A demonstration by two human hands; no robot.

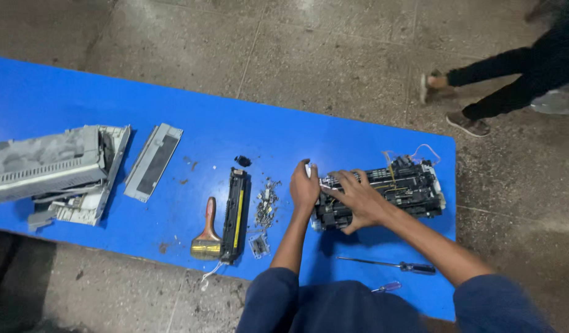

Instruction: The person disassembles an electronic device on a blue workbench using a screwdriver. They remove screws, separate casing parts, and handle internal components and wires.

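Printer mechanism point(389, 188), black, stripped of its casing, lying on the right part of the blue bench point(62, 86) with loose red and white wires looping off its far right corner; both hands on its left end

Left hand point(304, 185): fingers point(311, 169) curled against the left end face of the mechanism, pressing it from the side, apparently as a brace so the unit does not slide; closed on nothing separate

Right hand point(360, 200): laid over the top left of the mechanism, fingers point(341, 180) spread and reaching toward its far edge, seemingly steadying or working at a part there; whether they pinch a small part cannot be told

Near the hands, at the near edge of the bench: long screwdriver point(389, 264) with dark handle, and a shorter screwdriver with purple handle point(389, 287), both within easy reach of the right hand

Left of the hands: heap of small screws and metal bits point(266, 203), gathered in one spot; small clear part point(258, 245) nearer; long black roller unit with yellow strip point(235, 217); paintbrush with wooden handle point(207, 234); small black piece point(242, 161)

Further left: flat grey panel point(152, 161); grey printer casing point(50, 163), set well apart from the working area

Beyond the bench, far right: another person's legs and shoes point(469, 123) on the stone floor point(296, 49)
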